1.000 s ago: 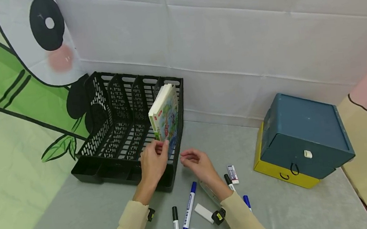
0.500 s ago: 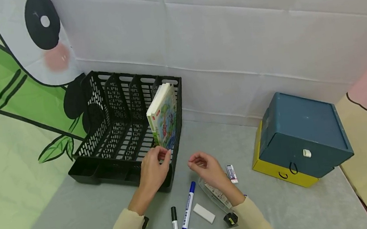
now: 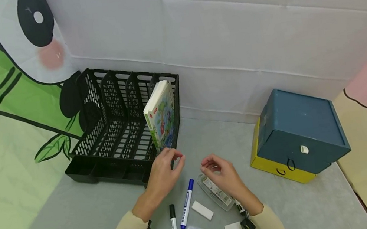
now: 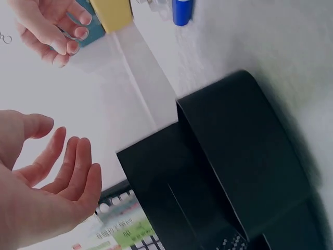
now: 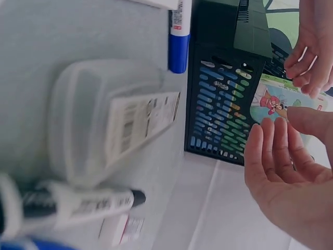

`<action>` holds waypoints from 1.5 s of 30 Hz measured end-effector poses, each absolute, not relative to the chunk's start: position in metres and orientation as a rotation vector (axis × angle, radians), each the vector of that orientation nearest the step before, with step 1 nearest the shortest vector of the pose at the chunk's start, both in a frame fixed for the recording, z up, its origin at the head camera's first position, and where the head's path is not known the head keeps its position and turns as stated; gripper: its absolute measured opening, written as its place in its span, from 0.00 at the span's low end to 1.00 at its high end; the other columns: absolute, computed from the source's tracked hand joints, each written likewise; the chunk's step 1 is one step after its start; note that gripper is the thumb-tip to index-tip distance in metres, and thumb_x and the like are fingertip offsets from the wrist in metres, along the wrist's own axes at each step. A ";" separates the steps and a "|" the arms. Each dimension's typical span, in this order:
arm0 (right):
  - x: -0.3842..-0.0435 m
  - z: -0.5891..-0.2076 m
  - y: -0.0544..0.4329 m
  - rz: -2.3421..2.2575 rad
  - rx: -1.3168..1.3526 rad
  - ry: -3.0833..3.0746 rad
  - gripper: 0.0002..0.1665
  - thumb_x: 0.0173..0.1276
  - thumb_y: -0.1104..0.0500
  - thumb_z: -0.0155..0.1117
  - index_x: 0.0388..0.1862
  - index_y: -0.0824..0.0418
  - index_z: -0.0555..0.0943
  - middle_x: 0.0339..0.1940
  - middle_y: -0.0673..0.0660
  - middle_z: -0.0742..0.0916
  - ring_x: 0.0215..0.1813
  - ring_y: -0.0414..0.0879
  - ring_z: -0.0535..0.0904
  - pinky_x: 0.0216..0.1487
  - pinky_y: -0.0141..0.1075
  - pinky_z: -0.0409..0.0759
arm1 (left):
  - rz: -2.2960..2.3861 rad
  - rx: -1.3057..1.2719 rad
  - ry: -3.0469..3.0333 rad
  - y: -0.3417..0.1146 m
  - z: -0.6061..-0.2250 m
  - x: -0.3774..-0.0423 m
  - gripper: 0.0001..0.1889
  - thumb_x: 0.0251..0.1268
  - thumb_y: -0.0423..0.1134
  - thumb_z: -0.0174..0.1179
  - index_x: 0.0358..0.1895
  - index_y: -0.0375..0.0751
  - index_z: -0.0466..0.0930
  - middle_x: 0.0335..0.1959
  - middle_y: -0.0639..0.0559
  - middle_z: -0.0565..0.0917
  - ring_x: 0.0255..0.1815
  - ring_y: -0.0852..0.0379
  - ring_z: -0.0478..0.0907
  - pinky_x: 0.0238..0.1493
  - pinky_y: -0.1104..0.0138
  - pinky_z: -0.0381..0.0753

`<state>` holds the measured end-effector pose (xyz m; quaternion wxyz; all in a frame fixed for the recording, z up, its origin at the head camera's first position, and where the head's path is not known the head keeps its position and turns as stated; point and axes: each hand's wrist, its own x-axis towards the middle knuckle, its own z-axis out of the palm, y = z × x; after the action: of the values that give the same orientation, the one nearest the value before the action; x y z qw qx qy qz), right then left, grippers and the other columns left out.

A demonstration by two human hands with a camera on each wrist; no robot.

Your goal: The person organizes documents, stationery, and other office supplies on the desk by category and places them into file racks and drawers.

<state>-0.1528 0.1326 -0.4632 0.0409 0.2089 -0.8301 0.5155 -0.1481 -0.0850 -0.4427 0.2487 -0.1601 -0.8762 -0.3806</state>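
Hands hang loosely curled, holding nothing: left hand (image 3: 164, 173) near an illustrated book (image 3: 162, 117) standing in the slotted black rack (image 3: 119, 178), right hand (image 3: 226, 176) near a clear-plastic case (image 3: 216, 193). Mottled grey surface (image 3: 301, 210) meets creased white cloth (image 3: 230, 46).

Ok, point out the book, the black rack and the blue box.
Book (image 3: 163, 122), head view: illustrated cover.
Black rack (image 3: 114, 161), head view: ledge behind the front tray.
Blue box (image 3: 304, 112), head view: flat top.
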 end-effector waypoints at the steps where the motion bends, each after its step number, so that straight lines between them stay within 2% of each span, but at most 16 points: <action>1: -0.151 -0.464 0.136 1.560 0.656 -2.536 0.07 0.71 0.63 0.70 0.47 0.58 0.84 0.41 0.49 0.87 0.44 0.45 0.84 0.48 0.40 0.85 | -1.030 -0.454 -2.387 -0.083 -0.443 -0.148 0.03 0.66 0.34 0.70 0.36 0.41 0.85 0.35 0.50 0.82 0.36 0.50 0.81 0.37 0.59 0.82; 8: -0.136 -0.463 0.163 1.457 0.637 -2.540 0.09 0.72 0.64 0.69 0.49 0.56 0.84 0.41 0.48 0.87 0.41 0.43 0.84 0.43 0.37 0.85 | -1.010 -0.592 -2.404 -0.063 -0.444 -0.151 0.02 0.65 0.35 0.71 0.38 0.42 0.88 0.37 0.51 0.86 0.41 0.51 0.83 0.46 0.55 0.83; 17: -0.118 -0.460 0.193 1.409 0.472 -2.617 0.13 0.69 0.65 0.71 0.51 0.56 0.84 0.46 0.57 0.89 0.43 0.40 0.84 0.46 0.35 0.85 | -0.981 -0.768 -2.359 -0.040 -0.436 -0.160 0.02 0.65 0.35 0.71 0.37 0.41 0.89 0.36 0.51 0.88 0.41 0.51 0.83 0.47 0.54 0.82; 20: -0.113 -0.459 0.205 1.402 0.381 -2.629 0.13 0.70 0.64 0.71 0.52 0.56 0.85 0.47 0.56 0.89 0.43 0.41 0.84 0.47 0.34 0.85 | -0.965 -0.830 -2.350 -0.030 -0.431 -0.164 0.02 0.66 0.35 0.70 0.37 0.41 0.88 0.36 0.50 0.88 0.41 0.51 0.83 0.47 0.55 0.82; 24: -0.107 -0.456 0.219 1.389 0.252 -2.631 0.13 0.70 0.63 0.71 0.52 0.57 0.85 0.47 0.53 0.89 0.44 0.43 0.84 0.47 0.33 0.84 | -0.936 -0.919 -2.358 -0.017 -0.419 -0.170 0.02 0.68 0.37 0.69 0.38 0.43 0.88 0.36 0.52 0.88 0.41 0.53 0.83 0.47 0.56 0.82; 31: -0.102 -0.447 0.241 1.338 0.081 -2.636 0.15 0.73 0.59 0.69 0.56 0.61 0.83 0.51 0.58 0.88 0.46 0.44 0.83 0.48 0.28 0.82 | -0.883 -1.030 -2.348 0.003 -0.393 -0.185 0.03 0.69 0.37 0.68 0.41 0.43 0.88 0.38 0.52 0.88 0.42 0.54 0.84 0.47 0.59 0.82; 39: -0.097 -0.442 0.274 1.350 0.016 -2.491 0.16 0.74 0.65 0.66 0.58 0.67 0.80 0.51 0.62 0.86 0.44 0.35 0.82 0.44 0.21 0.80 | -0.790 -1.173 -2.288 0.027 -0.364 -0.204 0.04 0.71 0.37 0.66 0.42 0.41 0.88 0.40 0.51 0.88 0.42 0.54 0.83 0.47 0.61 0.82; 41: -0.096 -0.442 0.282 1.377 0.016 -2.452 0.16 0.74 0.66 0.66 0.58 0.69 0.80 0.50 0.60 0.85 0.44 0.33 0.82 0.43 0.22 0.80 | -0.768 -1.194 -2.287 0.034 -0.358 -0.209 0.05 0.71 0.37 0.66 0.42 0.41 0.88 0.40 0.50 0.89 0.43 0.53 0.84 0.48 0.61 0.82; 45: -0.094 -0.443 0.296 1.430 -0.013 -2.380 0.17 0.74 0.68 0.64 0.59 0.71 0.78 0.48 0.48 0.85 0.43 0.32 0.83 0.43 0.24 0.82 | -0.715 -1.230 -2.315 0.050 -0.349 -0.216 0.06 0.73 0.38 0.65 0.44 0.42 0.88 0.43 0.50 0.88 0.45 0.54 0.83 0.50 0.65 0.82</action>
<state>-0.0941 0.2963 -0.4426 0.1817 -0.0047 -0.8429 0.5065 -0.2163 0.0505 -0.3494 0.2103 -0.4426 -0.8329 -0.2573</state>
